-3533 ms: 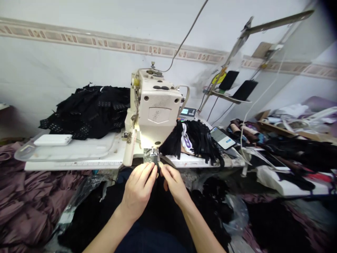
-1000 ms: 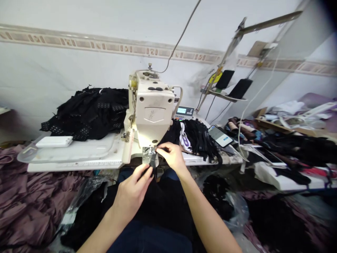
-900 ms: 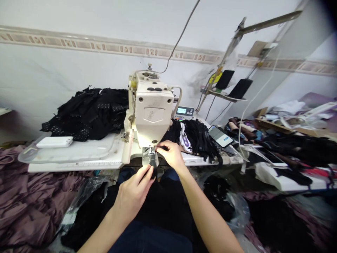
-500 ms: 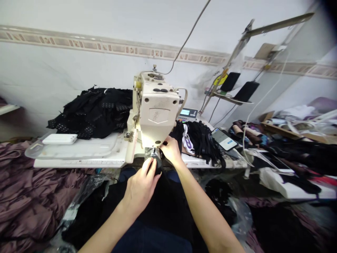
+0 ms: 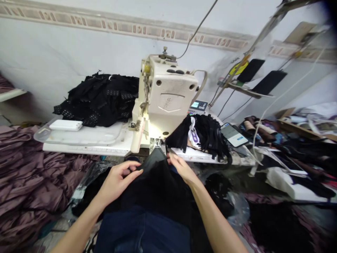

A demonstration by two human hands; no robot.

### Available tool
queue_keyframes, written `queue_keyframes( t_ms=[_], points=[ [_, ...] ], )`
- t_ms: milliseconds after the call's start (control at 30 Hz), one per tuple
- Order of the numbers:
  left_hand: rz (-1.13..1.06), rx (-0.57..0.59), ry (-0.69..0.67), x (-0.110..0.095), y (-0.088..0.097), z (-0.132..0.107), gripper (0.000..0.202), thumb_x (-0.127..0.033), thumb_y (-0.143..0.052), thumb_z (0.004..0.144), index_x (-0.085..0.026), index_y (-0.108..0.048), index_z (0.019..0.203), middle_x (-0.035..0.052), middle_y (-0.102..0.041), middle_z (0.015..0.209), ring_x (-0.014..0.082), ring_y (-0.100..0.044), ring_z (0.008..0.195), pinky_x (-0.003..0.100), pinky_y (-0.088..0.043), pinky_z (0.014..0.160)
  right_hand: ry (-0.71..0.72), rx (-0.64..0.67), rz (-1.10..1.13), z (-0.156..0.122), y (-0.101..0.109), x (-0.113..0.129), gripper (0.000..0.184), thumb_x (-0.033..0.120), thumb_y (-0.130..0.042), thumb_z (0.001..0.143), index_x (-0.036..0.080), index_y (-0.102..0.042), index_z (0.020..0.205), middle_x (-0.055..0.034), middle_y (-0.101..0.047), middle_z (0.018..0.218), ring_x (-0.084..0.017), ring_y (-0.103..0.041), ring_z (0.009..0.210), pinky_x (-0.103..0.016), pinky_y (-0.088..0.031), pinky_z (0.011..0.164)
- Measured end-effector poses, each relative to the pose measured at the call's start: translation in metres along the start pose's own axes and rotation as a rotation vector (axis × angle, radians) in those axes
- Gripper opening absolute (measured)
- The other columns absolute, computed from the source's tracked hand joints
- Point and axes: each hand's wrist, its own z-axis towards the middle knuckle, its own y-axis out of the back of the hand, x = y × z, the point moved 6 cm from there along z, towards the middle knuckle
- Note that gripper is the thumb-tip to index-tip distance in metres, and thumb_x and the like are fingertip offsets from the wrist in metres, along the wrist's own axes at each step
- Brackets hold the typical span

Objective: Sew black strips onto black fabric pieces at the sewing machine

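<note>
A white sewing machine (image 5: 171, 98) stands in front of me, its lamp lit over the needle area. A piece of black fabric (image 5: 158, 175) stretches from under the presser foot (image 5: 158, 143) down over my lap. My left hand (image 5: 119, 179) pinches the fabric's left edge between thumb and fingers. On the other side, my right hand (image 5: 181, 167) grips the right edge just below the machine head; its fingertips are partly hidden by the cloth.
Black fabric pieces with white dots (image 5: 100, 98) are heaped at left, behind a white box (image 5: 65, 125) on a clear plastic lid (image 5: 107, 138). Black straps (image 5: 210, 137) and a phone (image 5: 234, 135) lie right of the machine. Thread cones (image 5: 251, 70) hang on a stand. Mauve fabric (image 5: 21, 189) piles up lower left.
Both hands have moved away from the needle toward me. My left hand slid left and down the cloth, and the fabric is now spread between the hands. The view has shifted somewhat.
</note>
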Motion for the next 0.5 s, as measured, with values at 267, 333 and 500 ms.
queue_keyframes(
  t_ms=[267, 333, 500],
  points=[
    [0.456, -0.025, -0.280, 0.044, 0.012, -0.012, 0.029, -0.035, -0.055, 0.110, -0.020, -0.079, 0.105, 0.0088, -0.072, 0.100, 0.0219, -0.069, 0.092, 0.033, -0.055, 0.084, -0.158, 0.017, 0.024, -0.032, 0.009, -0.011, 0.048, 0.060, -0.093, 0.075, 0.017, -0.073, 0.084, 0.0038, -0.060, 0.063, -0.012, -0.050, 0.054, -0.024, -0.038, 0.054],
    [0.597, -0.096, -0.242, 0.049, 0.010, -0.011, 0.027, -0.033, -0.057, 0.109, -0.021, -0.081, 0.106, 0.0103, -0.071, 0.097, 0.0248, -0.066, 0.090, 0.037, -0.053, 0.083, -0.082, -0.034, 0.006, -0.037, 0.001, -0.002, 0.049, 0.064, -0.088, 0.080, 0.018, -0.075, 0.091, 0.0035, -0.058, 0.065, -0.013, -0.048, 0.057, -0.025, -0.037, 0.054],
    [0.425, -0.201, 0.033, 0.065, 0.001, -0.005, 0.026, -0.031, -0.061, 0.104, -0.021, -0.085, 0.109, 0.0110, -0.074, 0.085, 0.0260, -0.069, 0.079, 0.037, -0.049, 0.076, 0.009, -0.002, -0.120, -0.062, -0.032, 0.014, 0.049, 0.065, -0.079, 0.089, 0.018, -0.074, 0.079, 0.0005, -0.056, 0.066, -0.016, -0.049, 0.065, -0.027, -0.037, 0.056]
  ],
)
